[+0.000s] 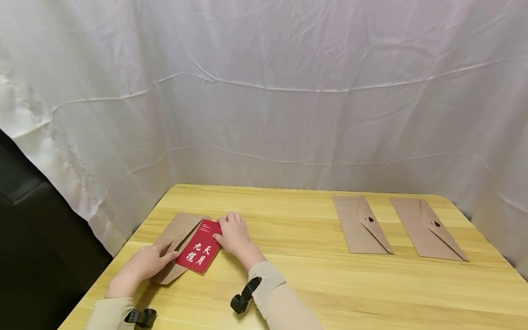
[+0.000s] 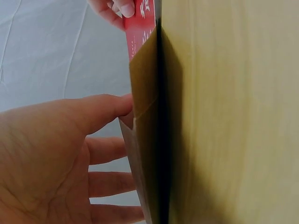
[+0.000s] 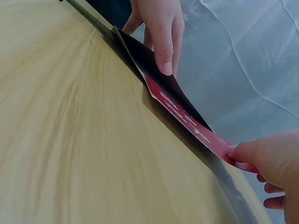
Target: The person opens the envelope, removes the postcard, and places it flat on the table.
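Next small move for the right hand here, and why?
Probably have the right hand ease the red card slightly deeper into the brown envelope. It already pinches the card's far edge; most of the card shows, lying along the open mouth; and the left hand touches the envelope, so it could likely steady it.

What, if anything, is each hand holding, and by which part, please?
The right hand pinches the red card near a far corner; the left hand holds the opened envelope at its mouth.
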A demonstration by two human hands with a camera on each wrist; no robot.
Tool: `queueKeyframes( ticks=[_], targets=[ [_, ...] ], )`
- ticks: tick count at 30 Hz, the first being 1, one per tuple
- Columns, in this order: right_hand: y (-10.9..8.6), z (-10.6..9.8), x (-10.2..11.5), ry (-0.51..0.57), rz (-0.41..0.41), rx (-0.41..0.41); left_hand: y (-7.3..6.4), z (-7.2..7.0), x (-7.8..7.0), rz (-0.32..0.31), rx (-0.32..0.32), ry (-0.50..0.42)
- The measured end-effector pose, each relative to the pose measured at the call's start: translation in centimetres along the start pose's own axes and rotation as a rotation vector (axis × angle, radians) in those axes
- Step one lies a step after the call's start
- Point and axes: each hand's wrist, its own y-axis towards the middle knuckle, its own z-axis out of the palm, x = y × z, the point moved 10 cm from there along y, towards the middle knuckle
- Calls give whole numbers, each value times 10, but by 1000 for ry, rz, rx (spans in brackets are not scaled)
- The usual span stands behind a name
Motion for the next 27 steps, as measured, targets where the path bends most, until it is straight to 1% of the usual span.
queueKeyframes(
  ticks=[7,16,27],
  targets=[
    [-1,-2,-6,14,8,-4,2,0,3,3,-1,5],
    [-1,-3,-12,46,13,-10,0,0,5,31,-2,-11],
    [-2,-2,-16,53,10,-6,2,-1,12,19,4,-17]
  ],
)
